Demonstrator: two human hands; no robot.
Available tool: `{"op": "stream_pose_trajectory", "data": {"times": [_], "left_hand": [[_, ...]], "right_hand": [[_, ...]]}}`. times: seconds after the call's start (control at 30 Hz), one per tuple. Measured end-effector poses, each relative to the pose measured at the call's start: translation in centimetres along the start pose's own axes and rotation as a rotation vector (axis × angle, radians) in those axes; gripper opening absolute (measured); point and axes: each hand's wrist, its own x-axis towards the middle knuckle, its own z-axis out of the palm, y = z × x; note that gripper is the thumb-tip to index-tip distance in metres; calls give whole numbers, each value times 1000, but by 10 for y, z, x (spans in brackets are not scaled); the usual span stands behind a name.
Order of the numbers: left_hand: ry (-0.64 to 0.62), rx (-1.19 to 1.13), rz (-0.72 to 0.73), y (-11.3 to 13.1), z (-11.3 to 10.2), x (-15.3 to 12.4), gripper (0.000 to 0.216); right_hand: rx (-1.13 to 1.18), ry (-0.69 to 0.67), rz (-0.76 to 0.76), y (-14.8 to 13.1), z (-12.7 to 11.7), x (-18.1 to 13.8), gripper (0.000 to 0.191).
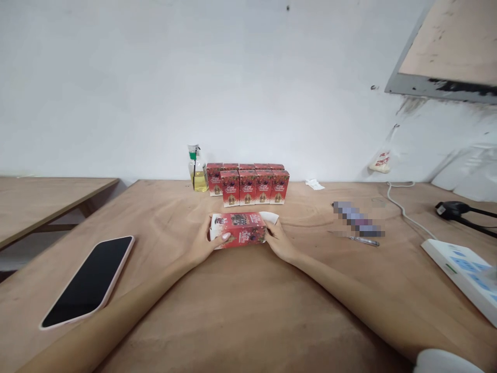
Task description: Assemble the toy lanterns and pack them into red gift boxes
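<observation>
A red printed cardboard box [243,230] with white ends lies on its side between my hands, above the near middle of the table. My left hand [206,241] is closed around its left end, thumb pressed on the front face. At the right end a white flap [269,217] stands open. My right hand [280,242] grips that end, its fingers partly hidden by the box and flap. Just behind, several matching red boxes [256,187] stand upright in two rows.
A bottle of yellow liquid [199,178] stands left of the boxes. A phone [91,280] lies at left. On the right are a pen [365,241], a blurred-out item [357,218], a white power strip [462,274] with its cable [406,215], and a black object [452,211].
</observation>
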Motion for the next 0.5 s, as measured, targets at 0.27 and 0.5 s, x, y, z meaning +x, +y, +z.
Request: {"op": "stream_pose_trajectory", "data": {"times": [0.27,0.5], "left_hand": [[-140,135,25,2,5,-10,60],[-37,522,136,-9,-3,6,60]], "right_hand": [[-33,67,8,-1,-5,4,26],[-165,357,-79,-3,-63,32,33]]}}
